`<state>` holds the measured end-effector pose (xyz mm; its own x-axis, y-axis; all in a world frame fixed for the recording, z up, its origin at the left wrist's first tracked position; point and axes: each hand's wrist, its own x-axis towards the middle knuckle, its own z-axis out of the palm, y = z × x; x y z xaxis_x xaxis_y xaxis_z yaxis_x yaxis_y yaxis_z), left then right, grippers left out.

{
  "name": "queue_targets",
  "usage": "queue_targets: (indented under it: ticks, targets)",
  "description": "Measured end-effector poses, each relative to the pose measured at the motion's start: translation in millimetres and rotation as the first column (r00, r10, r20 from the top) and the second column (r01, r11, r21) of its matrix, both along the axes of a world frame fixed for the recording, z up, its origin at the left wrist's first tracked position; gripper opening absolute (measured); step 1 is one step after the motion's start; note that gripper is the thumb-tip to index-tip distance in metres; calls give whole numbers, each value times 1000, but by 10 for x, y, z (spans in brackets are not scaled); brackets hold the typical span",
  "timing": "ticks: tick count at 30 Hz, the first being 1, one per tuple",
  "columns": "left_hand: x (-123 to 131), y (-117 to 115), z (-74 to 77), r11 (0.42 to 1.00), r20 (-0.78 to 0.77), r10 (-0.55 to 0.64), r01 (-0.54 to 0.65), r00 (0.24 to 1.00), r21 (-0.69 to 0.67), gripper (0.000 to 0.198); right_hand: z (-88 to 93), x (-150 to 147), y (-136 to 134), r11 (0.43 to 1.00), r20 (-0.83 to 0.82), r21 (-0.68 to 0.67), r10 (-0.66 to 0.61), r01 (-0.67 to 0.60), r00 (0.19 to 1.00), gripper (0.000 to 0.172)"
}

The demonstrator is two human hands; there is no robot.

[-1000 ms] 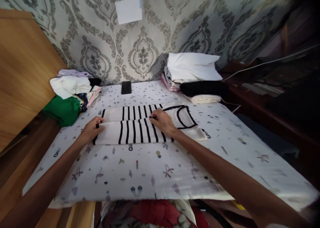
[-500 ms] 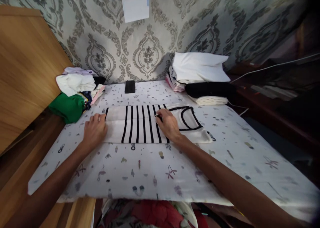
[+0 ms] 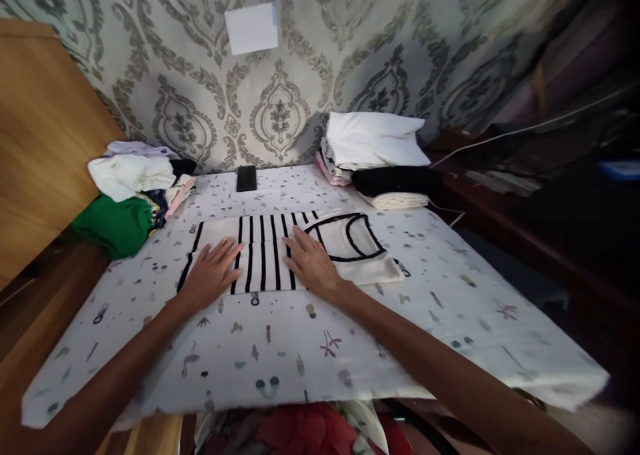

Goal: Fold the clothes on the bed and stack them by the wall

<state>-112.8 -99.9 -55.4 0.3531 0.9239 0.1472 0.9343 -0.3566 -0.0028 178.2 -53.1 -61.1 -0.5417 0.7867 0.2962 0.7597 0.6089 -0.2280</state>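
Note:
A white top with black stripes [image 3: 264, 262] lies folded into a long strip across the table, its black-edged neckline toward the right. My left hand [image 3: 213, 272] rests flat on the hem end, fingers spread. On the striped middle, beside the neckline, lies my right hand [image 3: 313, 262], also open with its fingers apart. Both palms press on the cloth and neither grips it. Parts of the stripes are hidden under my hands.
A patterned white cloth [image 3: 265, 348] covers the table. Crumpled clothes [image 3: 130, 175] are heaped at the left by a wooden panel [image 3: 50, 135]. A black phone [image 3: 247, 178] lies near the wall. Folded clothes [image 3: 377, 142] are stacked at the back right, near a white cable [image 3: 500, 135].
My left hand has let go of the hem edge and moved right onto the top, fingers spreading. My right hand has opened from a pinch and flattened. The view has shifted slightly right.

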Motion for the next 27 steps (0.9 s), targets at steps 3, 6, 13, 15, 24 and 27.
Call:
queue_targets:
  ticks: [3, 6, 13, 15, 24, 27]
  targets:
    - [27, -51, 32, 996, 29, -68, 66, 997, 61, 54, 60, 59, -51, 994, -78, -23, -108, 107, 991, 44]
    - [81, -136, 82, 978, 60, -197, 191, 979, 87, 47, 160, 111, -89, 978, -105, -118, -184, 172, 977, 47]
    - [213, -268, 263, 938, 110, -345, 338, 932, 77, 32, 333, 219, -11, 923, -151, -323, -267, 208, 952, 48]
    - [240, -312, 322, 930, 98, -368, 365, 925, 47, 32, 337, 261, 16, 928, -170, -333, -235, 168, 957, 45]
    - [202, -216, 491, 982, 140, -167, 177, 976, -64, 32, 352, 267, -23, 941, -17, -267, -219, 206, 976, 41]
    - [36, -59, 474, 997, 74, 71, -72, 995, 4, 33, 288, 233, -23, 958, -31, -205, -213, 203, 976, 39]
